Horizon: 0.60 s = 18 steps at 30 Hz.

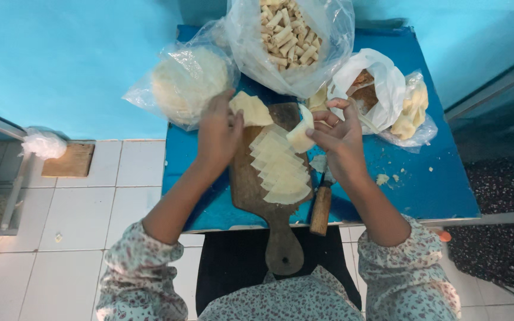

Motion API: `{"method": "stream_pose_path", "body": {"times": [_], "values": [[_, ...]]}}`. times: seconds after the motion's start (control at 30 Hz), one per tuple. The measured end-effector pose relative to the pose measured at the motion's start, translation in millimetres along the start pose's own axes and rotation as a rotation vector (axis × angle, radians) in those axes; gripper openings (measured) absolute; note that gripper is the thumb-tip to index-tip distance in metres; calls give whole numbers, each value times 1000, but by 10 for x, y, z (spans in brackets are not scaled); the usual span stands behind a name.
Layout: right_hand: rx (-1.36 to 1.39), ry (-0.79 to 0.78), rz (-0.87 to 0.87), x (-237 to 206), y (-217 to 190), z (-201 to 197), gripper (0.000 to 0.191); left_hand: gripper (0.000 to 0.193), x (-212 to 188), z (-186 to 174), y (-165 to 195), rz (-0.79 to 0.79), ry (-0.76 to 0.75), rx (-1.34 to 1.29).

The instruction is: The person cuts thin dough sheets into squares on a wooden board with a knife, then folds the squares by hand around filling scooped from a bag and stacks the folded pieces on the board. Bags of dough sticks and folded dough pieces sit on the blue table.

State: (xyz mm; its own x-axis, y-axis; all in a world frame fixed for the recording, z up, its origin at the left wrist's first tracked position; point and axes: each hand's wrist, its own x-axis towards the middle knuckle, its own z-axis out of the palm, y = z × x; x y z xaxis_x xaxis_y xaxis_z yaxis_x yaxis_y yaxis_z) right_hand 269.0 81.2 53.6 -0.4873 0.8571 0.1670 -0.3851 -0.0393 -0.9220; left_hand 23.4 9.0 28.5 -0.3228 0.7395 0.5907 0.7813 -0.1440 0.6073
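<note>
Turquoise walls and white floor tiles surround a blue tabletop (423,184) that I look straight down on. On it lies a wooden cutting board (246,184), its handle pointing to 6 o'clock, with a fanned row of pale dough wrappers (281,169) overlapping along its right half.

I see my left hand (216,132) reaching in from 7 o'clock, back of the hand up, fingers curled and pinched together on a folded wrapper (251,110) at the board's top end. My right hand (339,138) comes in from 5 o'clock, wrist bent inward, thumb and fingers closed around a rolled wrapper (300,134) held just above the row. Both forearms wear floral sleeves pushed up.

At 12 o'clock sits a clear bag of finished rolls (287,32), its top cut off by the frame. At 11 o'clock a clear bag of round wrappers (185,83) rests at the tabletop's corner. At 2 o'clock a white bag (382,83) holds something brownish I cannot make out. A knife (321,208) lies beside the board, its blade mostly hidden under my right wrist.
</note>
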Motion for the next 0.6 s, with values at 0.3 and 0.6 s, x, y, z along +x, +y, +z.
{"method": "stream_pose_path", "body": {"times": [0.3,0.6], "values": [[-166,-186,-180,-102,254,60,64,28,-329,30,586,-57,-235,-599],[-121,-17,-15,-150,280,74,55,31,-382,62,512,83,-247,-452]]}}
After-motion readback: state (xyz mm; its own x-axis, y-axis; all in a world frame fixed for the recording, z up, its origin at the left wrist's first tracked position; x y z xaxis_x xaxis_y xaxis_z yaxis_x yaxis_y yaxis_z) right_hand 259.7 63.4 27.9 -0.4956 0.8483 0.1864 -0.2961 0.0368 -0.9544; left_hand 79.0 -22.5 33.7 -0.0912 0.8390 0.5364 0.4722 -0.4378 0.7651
